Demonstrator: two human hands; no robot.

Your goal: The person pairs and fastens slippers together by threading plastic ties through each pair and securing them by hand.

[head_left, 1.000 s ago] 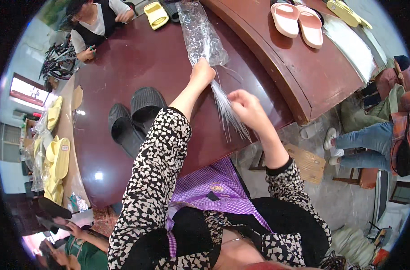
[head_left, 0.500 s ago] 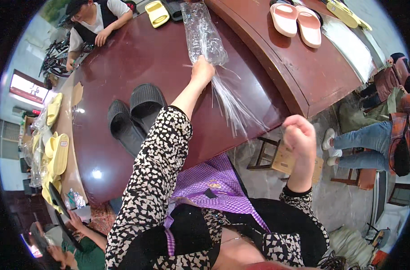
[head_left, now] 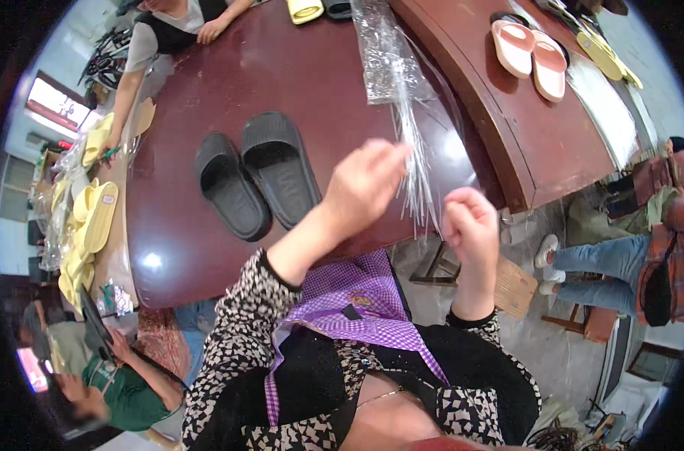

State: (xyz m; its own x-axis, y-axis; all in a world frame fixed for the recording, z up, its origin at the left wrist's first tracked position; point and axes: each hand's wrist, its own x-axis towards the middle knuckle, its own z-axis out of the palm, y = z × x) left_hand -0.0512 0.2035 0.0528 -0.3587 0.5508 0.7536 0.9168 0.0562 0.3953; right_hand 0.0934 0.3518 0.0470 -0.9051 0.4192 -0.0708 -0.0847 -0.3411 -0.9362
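My left hand [head_left: 364, 184] is raised over the near edge of the dark red table [head_left: 297, 83] and pinches the edge of a clear plastic bag [head_left: 417, 150] that hangs down from it. The right hand [head_left: 469, 222] is curled beside the bag's lower edge, fingers closed; whether it grips the film is unclear. A stack of clear bags [head_left: 383, 52] lies on the table beyond. A pair of black slippers [head_left: 255, 177] sits on the table to the left of my hands.
Pink slippers [head_left: 529, 49] and yellow slippers [head_left: 608, 52] lie on a second table at the right. More yellow slippers [head_left: 86, 218] are piled at the left. A person [head_left: 169, 30] sits at the far side; another [head_left: 109, 376] is at lower left. Legs in jeans [head_left: 597, 263] at right.
My left hand has lifted off the bag stack toward me with one bag. The right hand, which had swung out past the table edge, has come back up beside the bag.
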